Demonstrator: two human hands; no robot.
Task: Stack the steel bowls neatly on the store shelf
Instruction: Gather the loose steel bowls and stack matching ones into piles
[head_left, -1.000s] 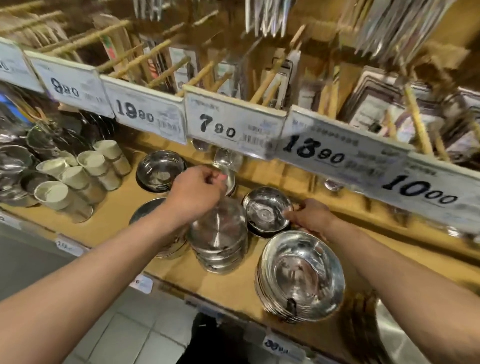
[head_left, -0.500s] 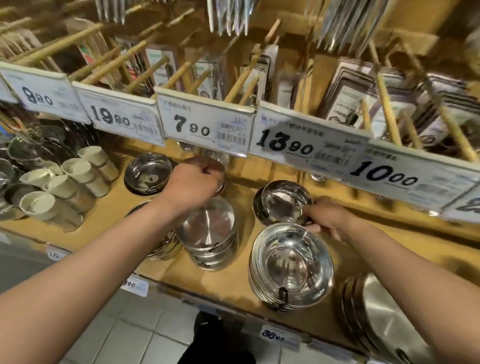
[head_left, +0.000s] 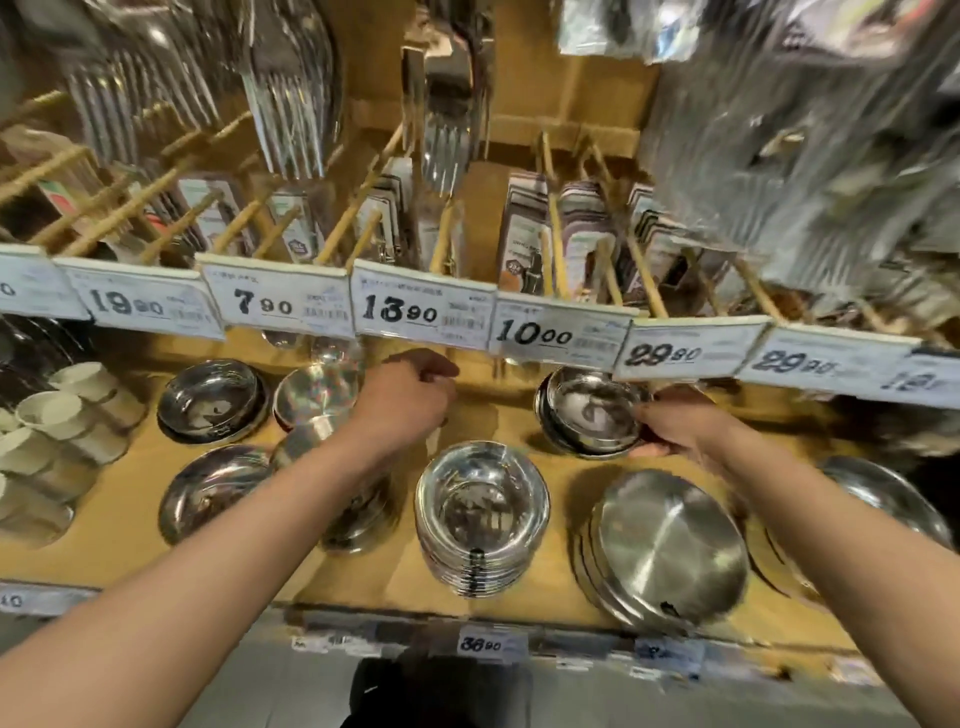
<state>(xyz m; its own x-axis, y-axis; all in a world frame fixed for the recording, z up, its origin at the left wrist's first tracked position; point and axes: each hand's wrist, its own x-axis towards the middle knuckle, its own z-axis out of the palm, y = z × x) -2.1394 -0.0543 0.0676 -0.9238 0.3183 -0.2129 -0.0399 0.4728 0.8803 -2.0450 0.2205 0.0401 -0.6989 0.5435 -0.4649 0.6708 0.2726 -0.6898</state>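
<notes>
Steel bowl stack: your right hand grips rim, mid-straightening. Left hand curled, contents unclear. Next: square stack.

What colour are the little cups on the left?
The cups are cream-white, clearest in the head view.

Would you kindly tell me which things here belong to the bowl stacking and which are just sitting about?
Job:
- small bowl stack, gripped by right hand
- front bowl stack
- left hand, fingers curled, grip unclear
- shelf

Sitting about:
- white cups
- steel plates
- price tags
- hanging forks
</notes>
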